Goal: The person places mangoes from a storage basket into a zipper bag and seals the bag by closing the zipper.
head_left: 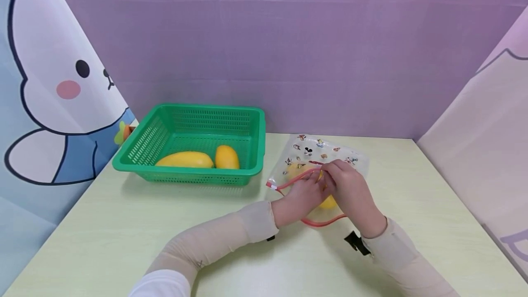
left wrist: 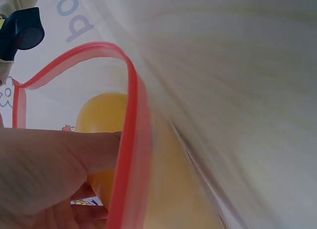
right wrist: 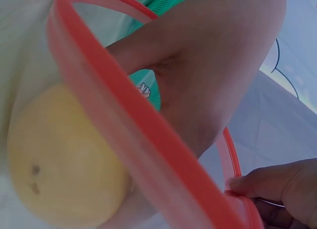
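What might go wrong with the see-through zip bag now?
The zip bag is open, so the yellow fruit inside might roll out. The left hand reaches in, so it might snag the red rim. The right hand pinches that rim, which could slip free.

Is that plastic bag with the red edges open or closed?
Open. The bag has its red edges spread into a loop, with the left hand through it.
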A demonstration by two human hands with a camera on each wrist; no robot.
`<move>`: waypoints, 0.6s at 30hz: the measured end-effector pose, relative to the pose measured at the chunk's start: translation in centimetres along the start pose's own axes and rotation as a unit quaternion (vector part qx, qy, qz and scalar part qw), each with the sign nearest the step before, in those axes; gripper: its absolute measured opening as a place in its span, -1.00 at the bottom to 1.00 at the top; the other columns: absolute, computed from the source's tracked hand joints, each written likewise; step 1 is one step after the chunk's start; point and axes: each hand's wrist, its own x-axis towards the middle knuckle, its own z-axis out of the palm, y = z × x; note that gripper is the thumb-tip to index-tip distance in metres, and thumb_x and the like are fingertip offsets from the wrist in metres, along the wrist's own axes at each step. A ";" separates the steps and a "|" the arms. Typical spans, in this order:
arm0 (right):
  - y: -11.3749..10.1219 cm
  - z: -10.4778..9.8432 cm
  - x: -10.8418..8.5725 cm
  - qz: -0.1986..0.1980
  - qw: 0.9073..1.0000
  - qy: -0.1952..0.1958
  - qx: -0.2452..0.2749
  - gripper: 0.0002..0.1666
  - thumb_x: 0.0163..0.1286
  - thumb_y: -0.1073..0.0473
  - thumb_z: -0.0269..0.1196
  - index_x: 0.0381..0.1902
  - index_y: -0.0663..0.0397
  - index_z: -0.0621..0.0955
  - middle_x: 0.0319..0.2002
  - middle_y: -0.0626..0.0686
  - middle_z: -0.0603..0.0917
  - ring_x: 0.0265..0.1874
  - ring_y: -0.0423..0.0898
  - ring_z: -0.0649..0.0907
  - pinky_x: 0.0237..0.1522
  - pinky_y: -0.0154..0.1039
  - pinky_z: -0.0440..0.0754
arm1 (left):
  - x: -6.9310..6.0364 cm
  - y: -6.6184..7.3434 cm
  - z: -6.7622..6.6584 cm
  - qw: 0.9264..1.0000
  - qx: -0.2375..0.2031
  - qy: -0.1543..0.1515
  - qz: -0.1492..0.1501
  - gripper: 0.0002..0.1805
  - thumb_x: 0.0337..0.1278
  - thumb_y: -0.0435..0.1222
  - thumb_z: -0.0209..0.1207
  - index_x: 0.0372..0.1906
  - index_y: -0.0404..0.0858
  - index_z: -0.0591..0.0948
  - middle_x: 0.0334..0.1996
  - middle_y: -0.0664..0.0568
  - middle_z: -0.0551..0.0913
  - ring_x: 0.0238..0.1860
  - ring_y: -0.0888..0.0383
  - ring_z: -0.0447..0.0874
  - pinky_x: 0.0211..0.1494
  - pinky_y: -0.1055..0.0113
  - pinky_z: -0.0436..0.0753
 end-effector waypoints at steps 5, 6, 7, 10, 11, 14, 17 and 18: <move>0.0 0.1 0.0 -0.002 1.000 0.000 0.000 -0.83 0.01 0.48 0.38 -0.39 0.30 0.64 -0.43 0.12 0.62 -0.42 0.03 0.61 -0.38 -0.12 0.66 | 0.2 0.0 -0.1 1.000 -0.004 -0.007 0.000 -0.28 0.25 -0.09 0.13 0.44 0.00 0.11 0.37 0.15 0.28 0.32 0.16 0.31 0.05 0.46 0.53; 0.0 0.1 0.0 -0.001 1.000 -0.002 0.000 -0.83 0.01 0.47 0.39 -0.38 0.30 0.65 -0.43 0.12 0.62 -0.42 0.03 0.61 -0.38 -0.12 0.66 | 0.2 -0.1 -0.1 1.000 -0.003 -0.008 0.002 -0.28 0.25 -0.09 0.13 0.44 0.00 0.11 0.37 0.16 0.28 0.31 0.17 0.31 0.06 0.46 0.53; 0.0 0.1 0.0 0.001 1.000 -0.003 0.000 -0.82 0.00 0.47 0.39 -0.38 0.30 0.65 -0.42 0.12 0.62 -0.42 0.03 0.62 -0.37 -0.12 0.67 | 0.2 -0.1 -0.1 1.000 -0.001 -0.011 0.002 -0.28 0.25 -0.08 0.13 0.44 0.01 0.11 0.37 0.16 0.28 0.31 0.17 0.31 0.06 0.48 0.52; 0.0 0.0 0.0 0.005 1.000 -0.007 0.000 -0.82 0.01 0.47 0.39 -0.37 0.30 0.65 -0.42 0.13 0.63 -0.41 0.03 0.62 -0.36 -0.12 0.67 | 0.2 -0.2 -0.2 1.000 -0.007 -0.011 0.007 -0.28 0.25 -0.08 0.12 0.44 0.01 0.10 0.36 0.17 0.30 0.32 0.17 0.31 0.06 0.48 0.52; 0.0 0.0 0.0 0.006 1.000 -0.008 -0.001 -0.82 0.01 0.47 0.39 -0.37 0.30 0.65 -0.41 0.13 0.63 -0.41 0.03 0.62 -0.36 -0.11 0.67 | 0.3 -0.2 -0.1 1.000 -0.007 -0.008 0.008 -0.29 0.26 -0.08 0.11 0.44 0.00 0.11 0.35 0.17 0.31 0.31 0.18 0.31 0.06 0.49 0.52; 0.0 0.0 0.0 0.008 1.000 -0.010 -0.001 -0.82 0.02 0.46 0.39 -0.36 0.30 0.65 -0.41 0.13 0.63 -0.40 0.04 0.62 -0.36 -0.11 0.66 | 0.3 -0.3 -0.1 1.000 -0.012 -0.004 0.013 -0.30 0.26 -0.08 0.12 0.44 0.00 0.12 0.33 0.17 0.35 0.30 0.19 0.33 0.08 0.49 0.50; 0.0 0.0 0.0 0.009 1.000 -0.009 -0.002 -0.83 0.02 0.46 0.39 -0.37 0.29 0.65 -0.41 0.13 0.63 -0.40 0.04 0.62 -0.36 -0.11 0.67 | 0.5 -0.3 0.0 1.000 -0.011 -0.005 0.018 -0.31 0.26 -0.08 0.11 0.43 0.01 0.13 0.32 0.18 0.35 0.28 0.21 0.33 0.13 0.49 0.47; 0.1 0.0 0.0 0.009 1.000 -0.009 -0.002 -0.83 0.02 0.46 0.39 -0.37 0.29 0.65 -0.41 0.13 0.63 -0.40 0.04 0.63 -0.36 -0.11 0.67 | 0.5 -0.4 -0.1 1.000 -0.012 -0.007 0.019 -0.30 0.26 -0.08 0.12 0.43 0.02 0.13 0.32 0.18 0.36 0.27 0.22 0.34 0.14 0.50 0.46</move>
